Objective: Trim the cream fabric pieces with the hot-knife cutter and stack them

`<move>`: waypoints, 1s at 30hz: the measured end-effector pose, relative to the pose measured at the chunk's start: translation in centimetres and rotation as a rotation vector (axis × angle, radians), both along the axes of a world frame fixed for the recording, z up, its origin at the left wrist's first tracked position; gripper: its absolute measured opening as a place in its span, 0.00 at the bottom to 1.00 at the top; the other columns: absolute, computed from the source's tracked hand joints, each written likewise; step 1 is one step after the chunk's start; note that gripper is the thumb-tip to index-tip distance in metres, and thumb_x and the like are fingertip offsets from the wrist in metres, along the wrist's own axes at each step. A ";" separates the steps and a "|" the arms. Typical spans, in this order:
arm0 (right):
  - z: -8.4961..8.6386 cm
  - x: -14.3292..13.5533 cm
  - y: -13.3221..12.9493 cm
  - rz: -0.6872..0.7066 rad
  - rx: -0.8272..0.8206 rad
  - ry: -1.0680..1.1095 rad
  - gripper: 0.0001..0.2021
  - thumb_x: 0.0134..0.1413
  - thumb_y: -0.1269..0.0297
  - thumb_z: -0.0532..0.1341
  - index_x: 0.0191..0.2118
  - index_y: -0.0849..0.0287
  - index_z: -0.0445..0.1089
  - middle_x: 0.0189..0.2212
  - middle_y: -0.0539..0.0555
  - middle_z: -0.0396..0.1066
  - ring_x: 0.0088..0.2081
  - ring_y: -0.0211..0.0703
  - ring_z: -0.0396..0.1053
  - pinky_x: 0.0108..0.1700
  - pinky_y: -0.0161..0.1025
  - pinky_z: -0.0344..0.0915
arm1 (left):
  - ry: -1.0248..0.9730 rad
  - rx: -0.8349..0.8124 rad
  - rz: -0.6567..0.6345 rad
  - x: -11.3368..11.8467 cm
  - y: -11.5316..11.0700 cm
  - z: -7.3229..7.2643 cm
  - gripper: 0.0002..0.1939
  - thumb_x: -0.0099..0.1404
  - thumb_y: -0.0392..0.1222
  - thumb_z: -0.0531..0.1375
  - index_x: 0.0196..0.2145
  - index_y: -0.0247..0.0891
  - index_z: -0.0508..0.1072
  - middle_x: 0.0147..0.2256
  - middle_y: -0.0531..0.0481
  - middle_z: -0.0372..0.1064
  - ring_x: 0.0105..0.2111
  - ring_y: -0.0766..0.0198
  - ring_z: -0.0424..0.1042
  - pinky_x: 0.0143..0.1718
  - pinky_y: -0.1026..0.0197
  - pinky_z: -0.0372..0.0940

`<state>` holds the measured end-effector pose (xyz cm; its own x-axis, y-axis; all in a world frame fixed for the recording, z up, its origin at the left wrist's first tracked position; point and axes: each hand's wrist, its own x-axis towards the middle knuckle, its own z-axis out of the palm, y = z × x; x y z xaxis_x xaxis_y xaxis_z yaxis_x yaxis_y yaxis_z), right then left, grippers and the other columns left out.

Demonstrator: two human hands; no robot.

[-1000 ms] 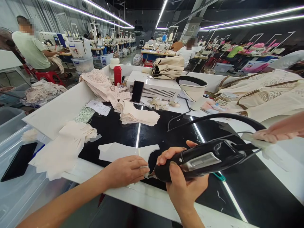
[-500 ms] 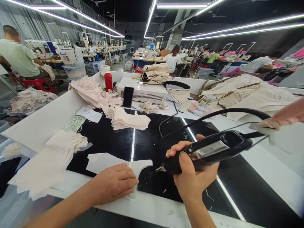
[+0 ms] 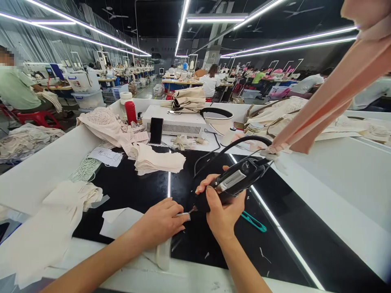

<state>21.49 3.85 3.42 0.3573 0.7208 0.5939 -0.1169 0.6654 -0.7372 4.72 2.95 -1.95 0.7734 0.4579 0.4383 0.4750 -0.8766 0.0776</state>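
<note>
My left hand (image 3: 161, 221) lies fairly flat over a white pattern piece (image 3: 119, 221) on the black board (image 3: 143, 189), pressing it down. Part of the piece is hidden under the palm, and a pale edge shows past the fingertips. My right hand (image 3: 224, 207) is wrapped around a black corded hand tool (image 3: 233, 181) with a thin metal tip, like a hot knife. That tip is at the pale edge beside my left fingers; whether it touches is unclear. A pale translucent strip (image 3: 164, 254) hangs over the front edge below my left hand.
A pink fabric strap (image 3: 330, 93) is tied at the tool's cord end. Teal thread snips (image 3: 253, 221) lie right of my right hand. Cream fabric stacks (image 3: 157, 158) lie behind and at left (image 3: 45, 228). A phone (image 3: 156, 130) leans on a white box (image 3: 180, 122).
My right hand has brought the tool left, its tip now at my left fingers. The pink strap now shows at right and the teal snips have come into sight. The view has shifted slightly.
</note>
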 end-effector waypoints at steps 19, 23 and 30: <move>-0.3 0.1 0.1 0.046 0.022 -0.002 0.25 0.57 0.73 0.67 0.58 0.47 0.65 0.33 0.44 0.74 0.26 0.35 0.72 0.28 0.35 0.72 | -0.036 -0.033 0.014 -0.5 0.0 -0.3 0.11 0.70 0.37 0.65 0.49 0.36 0.73 0.43 0.48 0.73 0.43 0.58 0.74 0.55 0.51 0.70; 0.0 0.2 0.1 0.041 0.015 -0.007 0.24 0.57 0.72 0.68 0.57 0.47 0.66 0.33 0.44 0.73 0.26 0.35 0.71 0.28 0.36 0.72 | -0.011 -0.031 0.018 -0.5 0.0 0.0 0.12 0.69 0.37 0.66 0.49 0.36 0.73 0.43 0.48 0.73 0.43 0.59 0.73 0.52 0.53 0.71; 0.1 0.0 0.0 0.040 0.012 -0.006 0.23 0.57 0.71 0.68 0.56 0.47 0.66 0.33 0.45 0.73 0.26 0.36 0.71 0.28 0.37 0.72 | -0.006 -0.036 0.023 -0.5 0.0 -0.1 0.12 0.68 0.37 0.66 0.49 0.36 0.73 0.44 0.47 0.72 0.42 0.58 0.72 0.50 0.54 0.71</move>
